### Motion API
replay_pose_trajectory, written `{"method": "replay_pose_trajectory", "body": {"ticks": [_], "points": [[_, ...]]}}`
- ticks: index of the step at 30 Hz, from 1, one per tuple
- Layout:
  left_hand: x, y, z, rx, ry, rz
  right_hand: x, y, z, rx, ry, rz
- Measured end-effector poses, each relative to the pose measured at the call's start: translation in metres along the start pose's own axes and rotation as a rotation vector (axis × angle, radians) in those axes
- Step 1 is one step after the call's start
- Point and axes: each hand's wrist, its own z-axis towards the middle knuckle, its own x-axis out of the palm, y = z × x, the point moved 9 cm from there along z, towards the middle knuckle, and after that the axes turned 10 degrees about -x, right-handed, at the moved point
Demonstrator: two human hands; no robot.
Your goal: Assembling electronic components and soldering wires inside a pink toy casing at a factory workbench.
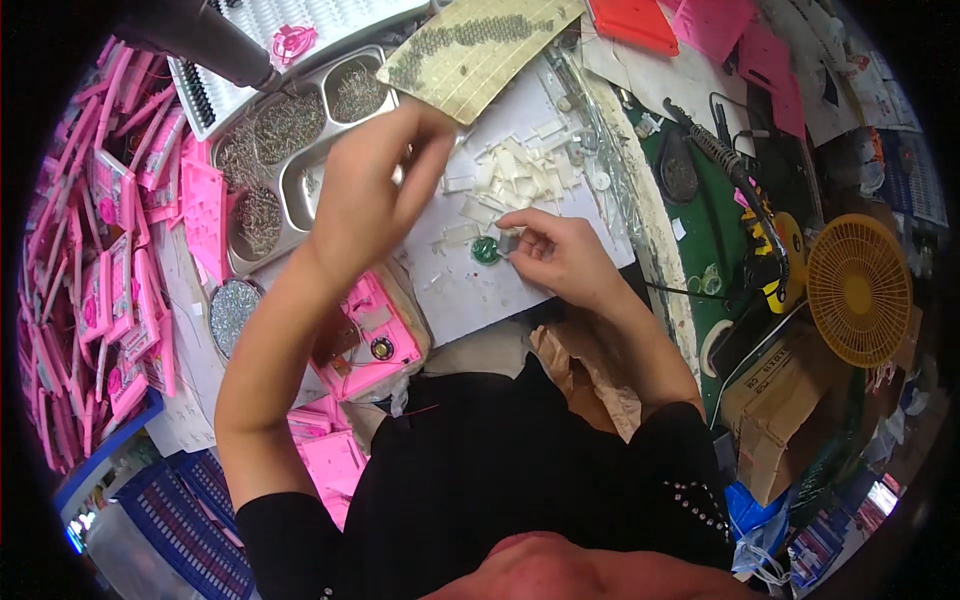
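My left hand [375, 185] is raised over the metal tray's edge, thumb and fingers bent together beside a yellowish sheet [480, 50] with rows of small metal parts. What its fingertips hold, if anything, I cannot make out. On the white work surface my right hand [570, 258] pinches a small grey block [508, 242]. Close to those fingertips lies a green round coil-like piece [485, 250]. Beyond it is a loose pile of white plastic pieces [520, 175]. Near my body an opened pink plastic casing [375, 340] shows a round dark part and wires.
The divided metal tray [297, 195] holds many small metal parts. A dark tool [215, 45] hangs over it. Pink casings [120, 290] are heaped at the left. A round dish [233, 315] stands below the tray. At the right are a yellow fan [860, 290] and a cardboard box [780, 420].
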Motion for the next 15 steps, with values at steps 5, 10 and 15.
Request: {"method": "replay_pose_trajectory", "body": {"ticks": [5,10,15], "points": [[-0.031,0.010,-0.093,-0.296,0.041,-0.078,0.011,0.015,0.012,-0.077,0.061,-0.249],[-0.031,0.020,-0.152,-0.310,0.022,-0.169,0.028,0.039,0.015,-0.402,0.022,-0.729],[-0.025,0.030,-0.193,-0.448,-0.086,-0.375,0.007,0.029,0.013,0.004,0.093,-0.355]]}}
